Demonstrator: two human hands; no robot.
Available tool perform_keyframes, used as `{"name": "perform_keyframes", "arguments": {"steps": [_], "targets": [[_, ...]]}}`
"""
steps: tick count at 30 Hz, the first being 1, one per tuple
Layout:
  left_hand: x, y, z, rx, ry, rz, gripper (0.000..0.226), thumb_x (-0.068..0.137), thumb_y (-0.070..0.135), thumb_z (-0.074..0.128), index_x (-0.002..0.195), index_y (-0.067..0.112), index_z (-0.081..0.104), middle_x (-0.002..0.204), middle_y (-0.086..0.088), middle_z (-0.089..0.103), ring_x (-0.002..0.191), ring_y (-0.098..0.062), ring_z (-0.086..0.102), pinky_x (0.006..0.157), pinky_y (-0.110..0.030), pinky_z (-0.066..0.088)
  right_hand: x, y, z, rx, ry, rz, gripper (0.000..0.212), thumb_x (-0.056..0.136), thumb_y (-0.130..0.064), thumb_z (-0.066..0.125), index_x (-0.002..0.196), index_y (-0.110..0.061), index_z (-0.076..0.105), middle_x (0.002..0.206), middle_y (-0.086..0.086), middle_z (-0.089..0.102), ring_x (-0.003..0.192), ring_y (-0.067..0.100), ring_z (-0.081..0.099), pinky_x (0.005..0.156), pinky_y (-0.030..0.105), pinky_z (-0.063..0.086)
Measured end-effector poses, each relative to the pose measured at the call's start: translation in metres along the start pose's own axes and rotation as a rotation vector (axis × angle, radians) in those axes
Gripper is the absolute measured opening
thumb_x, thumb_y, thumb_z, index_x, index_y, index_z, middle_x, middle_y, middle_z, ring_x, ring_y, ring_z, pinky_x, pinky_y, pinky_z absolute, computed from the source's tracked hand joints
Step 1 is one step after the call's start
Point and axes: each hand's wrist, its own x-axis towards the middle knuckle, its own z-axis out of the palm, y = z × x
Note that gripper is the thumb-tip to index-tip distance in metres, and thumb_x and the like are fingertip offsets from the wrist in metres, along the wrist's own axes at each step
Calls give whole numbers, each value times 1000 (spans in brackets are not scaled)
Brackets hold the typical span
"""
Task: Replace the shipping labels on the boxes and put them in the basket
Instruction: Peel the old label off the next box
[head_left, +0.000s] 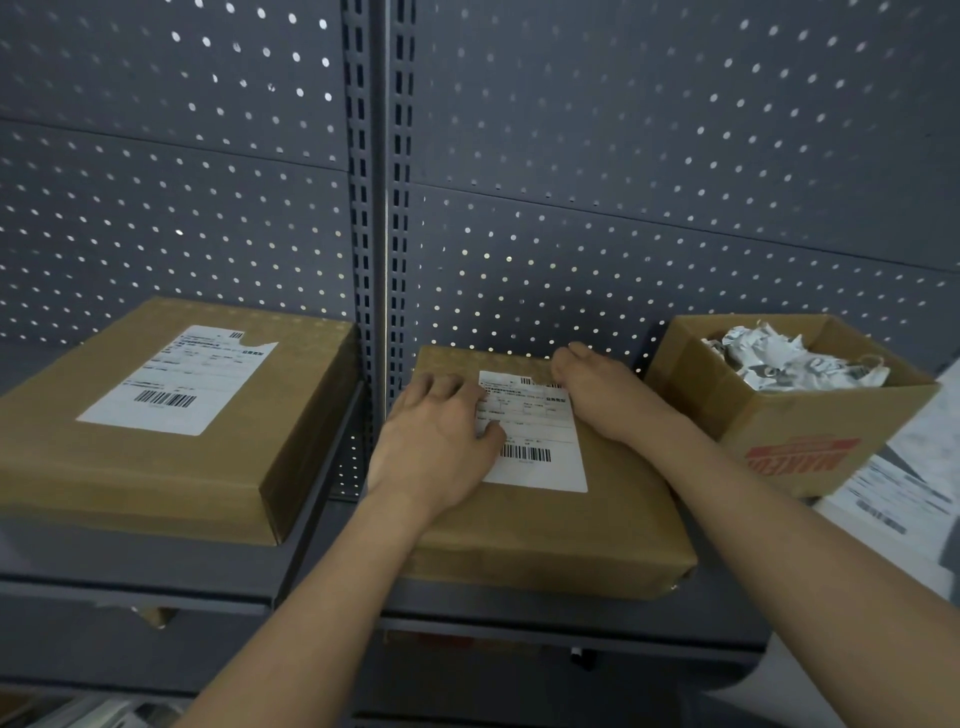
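Flat cardboard box (571, 530) on the shelf (571, 621) edge — stiff, likely light. Left hand (441, 436) presses flat, fingers together, thumb on its shipping label (540, 441); right hand (608, 395) covers the label's far corner — whether pinching, I cannot tell. Thin paper: peel from a corner.

A dark grey pegboard back wall (623, 130) fills the view, pale light glinting through its holes. Two slotted metal uprights (358, 156) run down its middle. Below, two grey metal shelves meet: the left shelf (156, 571) and the right shelf (545, 613). The lighting is dim.
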Motion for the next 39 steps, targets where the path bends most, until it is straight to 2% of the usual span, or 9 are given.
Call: {"name": "perform_keyframes", "arguments": {"steps": [3,6,11,19,22,25,30,34,39], "targets": [[-1,-1,0,1,3,5,44,91,43,47,129,22,55,132,6,53,129,-18,38,108,-36,35,-7,2,4,145,98,82,8,99,-12,41,95,-14,48,95,1,46,83,18,49,61,27,32],[0,-2,0,-8,3,16,45,91,42,48,131,22,56,133,6,53,131,-18,37,110,-37,34,-12,6,3,273,129,109,15,101,-22,49,102,-13,61,100,0,50,89,15,51,75,27,40],[1,-2,1,-2,9,15,45,90,43,48,130,21,57,133,5,54,130,-18,38,109,-37,36,-8,13,-7,196,122,7,17,97,-19,56,100,-11,71,98,2,60,92,18,58,83,33,47],[0,-2,1,-10,0,5,47,90,43,48,131,22,56,135,4,53,133,-22,38,111,-40,35,-1,12,-5,-139,27,-162,13,96,-1,45,99,-10,54,98,3,49,76,22,56,66,38,50],[0,-2,1,-11,-2,2,45,90,42,49,129,21,57,134,4,54,133,-22,37,111,-39,35,2,9,-8,-104,-7,-149,14,94,1,41,96,-10,49,95,2,42,76,22,52,63,33,43],[1,-3,1,-16,5,5,44,90,42,49,128,21,58,131,4,55,131,-21,39,110,-39,35,0,13,-1,114,57,12,19,91,4,39,87,-13,47,92,0,44,78,18,46,59,27,32],[1,-3,2,-16,5,11,44,90,43,49,127,21,58,130,5,55,130,-20,39,110,-39,35,-9,20,6,378,195,141,15,101,-18,45,98,-14,59,101,-1,52,92,13,51,78,25,36],[1,-3,2,-25,8,9,44,89,42,49,126,21,58,129,4,56,128,-20,40,109,-38,35,-10,20,0,326,74,48,16,99,-27,54,104,-16,64,102,-4,53,93,9,52,81,23,40],[0,-2,0,-26,-4,2,43,90,41,50,126,19,58,130,4,54,130,-20,38,109,-38,35,-4,13,-7,150,58,-12,12,99,-18,50,96,-14,62,98,0,54,88,17,54,80,35,46]]}}
